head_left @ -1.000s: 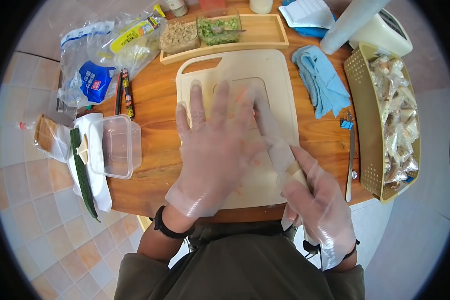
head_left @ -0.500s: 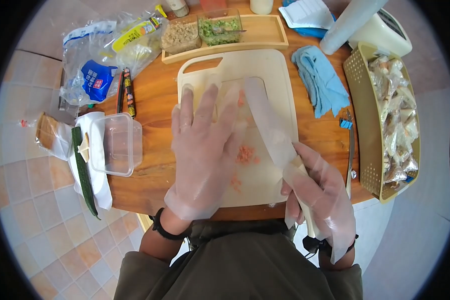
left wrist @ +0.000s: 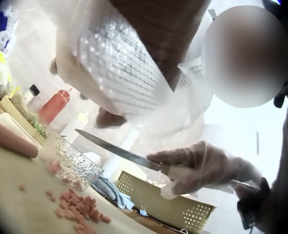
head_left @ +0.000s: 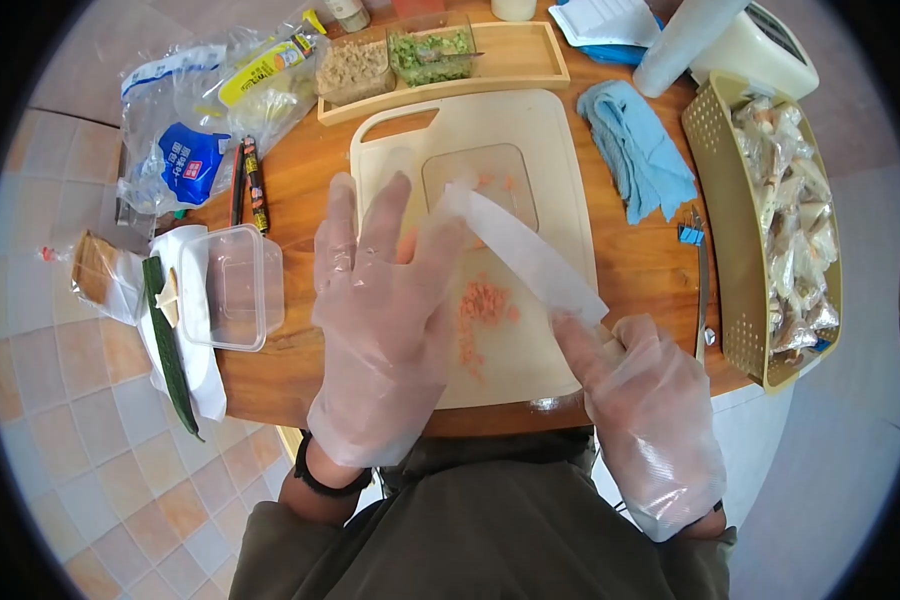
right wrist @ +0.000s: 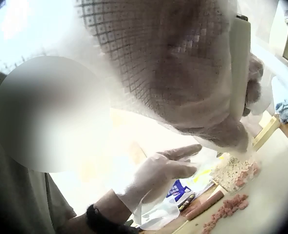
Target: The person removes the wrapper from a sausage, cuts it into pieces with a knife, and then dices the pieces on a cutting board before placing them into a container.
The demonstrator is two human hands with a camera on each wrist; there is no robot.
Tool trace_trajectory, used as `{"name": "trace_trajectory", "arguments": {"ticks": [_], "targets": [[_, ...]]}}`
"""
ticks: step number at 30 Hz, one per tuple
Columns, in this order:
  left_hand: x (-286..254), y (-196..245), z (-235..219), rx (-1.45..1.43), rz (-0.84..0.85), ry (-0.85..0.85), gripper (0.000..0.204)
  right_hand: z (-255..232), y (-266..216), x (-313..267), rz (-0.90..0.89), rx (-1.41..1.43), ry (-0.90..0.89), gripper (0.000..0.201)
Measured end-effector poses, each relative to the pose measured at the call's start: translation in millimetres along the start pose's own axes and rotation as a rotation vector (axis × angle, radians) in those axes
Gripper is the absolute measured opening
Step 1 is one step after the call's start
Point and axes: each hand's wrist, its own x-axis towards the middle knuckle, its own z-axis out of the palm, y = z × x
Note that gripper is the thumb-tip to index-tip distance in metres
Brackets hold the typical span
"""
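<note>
Both hands wear clear plastic gloves. My left hand (head_left: 380, 320) hovers with fingers spread over the left side of the cream cutting board (head_left: 560, 180). Gripped by its handle in my right hand (head_left: 655, 420), the knife (head_left: 535, 260) slants over the board, its tip close to the left fingers; the left wrist view shows the blade (left wrist: 117, 151) raised. Diced pink pieces (head_left: 485, 300) lie on the board beneath. A glass container (left wrist: 71, 165) with pink pieces inside stands behind them. Beside it rests a pink sausage-like stick (left wrist: 10, 139), mostly hidden by the left hand in the head view.
A wooden tray (head_left: 520, 60) with two filled glass containers stands behind the board. Right of it are a blue cloth (head_left: 635, 150) and a basket (head_left: 710, 180) of wrapped items. An empty plastic box (head_left: 232, 290) and a cucumber (head_left: 167, 350) lie left.
My left hand has moved left and toward the body, uncovering the diced pieces. The knife's tip has swung left, and the right hand has turned over its handle.
</note>
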Motion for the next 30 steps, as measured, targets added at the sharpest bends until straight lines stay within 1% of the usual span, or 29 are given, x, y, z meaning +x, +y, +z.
{"name": "trace_trajectory", "arguments": {"ticks": [1,2,4,5,6,7,8,9,10,11,12,13,14,16,17,18,20,21,22,23,24,26,28,29,30], "targets": [[0,1,0,0.019,0.035,0.0,0.06,-3,1,-2,-0.014,-0.012,0.018,0.066],[-3,-1,3,0.014,0.03,-0.012,0.06,-7,0,-5,-0.013,-0.006,0.005,0.066],[-14,-8,11,-0.172,-0.039,0.135,0.055,-13,-1,-16,0.131,0.298,-0.039,0.058],[-20,-11,10,-0.175,-0.053,0.124,0.055,-8,6,-27,0.098,0.479,0.027,0.061],[-27,-13,8,-0.217,-0.079,0.179,0.049,-4,10,-38,0.095,0.484,0.007,0.061],[-34,-13,7,-0.259,-0.104,0.235,0.043,0,13,-48,0.182,0.659,-0.045,0.063],[-43,-10,8,-0.261,-0.115,0.223,0.043,4,16,-57,0.274,0.831,-0.095,0.065],[-56,-7,10,-0.427,-0.17,0.265,0.037,12,17,-63,0.443,1.05,-0.194,0.065],[-68,-5,12,-0.591,-0.227,0.307,0.03,20,14,-66,0.448,1.053,-0.21,0.065],[-80,-5,15,-0.589,-0.238,0.297,0.03,28,9,-67,0.577,1.274,-0.166,0.067],[-91,-6,18,-0.555,-0.246,0.24,0.028,38,5,-70,0.709,1.492,-0.114,0.069],[-99,-7,20,-0.52,-0.254,0.183,0.027,52,3,-77,0.664,1.55,-0.084,0.068],[-101,-7,23,-0.517,-0.259,0.178,0.027,60,-1,-78,0.666,1.554,-0.092,0.068],[-102,-4,31,-0.209,-0.126,0.071,0.032,70,-10,-79,0.727,1.742,0.014,0.068],[-101,2,29,-0.145,-0.166,-0.046,0.047,73,-13,-79,0.716,1.704,0.018,0.071],[-101,4,34,-0.142,-0.166,-0.049,0.047,77,-14,-79,0.716,1.708,0.016,0.071],[-98,6,45,0.009,-0.136,-0.155,0.066,84,-16,-81,0.683,1.72,-0.018,0.068],[-95,11,47,0.01,-0.136,-0.159,0.066,85,-18,-79,0.685,1.723,-0.02,0.068],[-90,16,47,0.07,-0.177,-0.223,0.071,84,-22,-75,0.681,1.669,-0.051,0.064],[-88,19,47,0.13,-0.218,-0.288,0.08,83,-25,-72,0.678,1.614,-0.08,0.062],[-87,20,48,0.13,-0.216,-0.289,0.08,81,-26,-69,0.68,1.615,-0.079,0.062],[-85,20,51,0.175,-0.212,-0.286,0.087,80,-28,-65,0.642,1.571,-0.182,0.063],[-86,16,53,0.193,-0.207,-0.318,0.085,80,-30,-63,0.626,1.606,-0.173,0.063],[-87,14,54,0.212,-0.204,-0.351,0.091,78,-31,-60,0.612,1.588,-0.188,0.062],[-85,13,55,0.212,-0.204,-0.351,0.091,76,-31,-56,0.599,1.569,-0.204,0.062]]}}
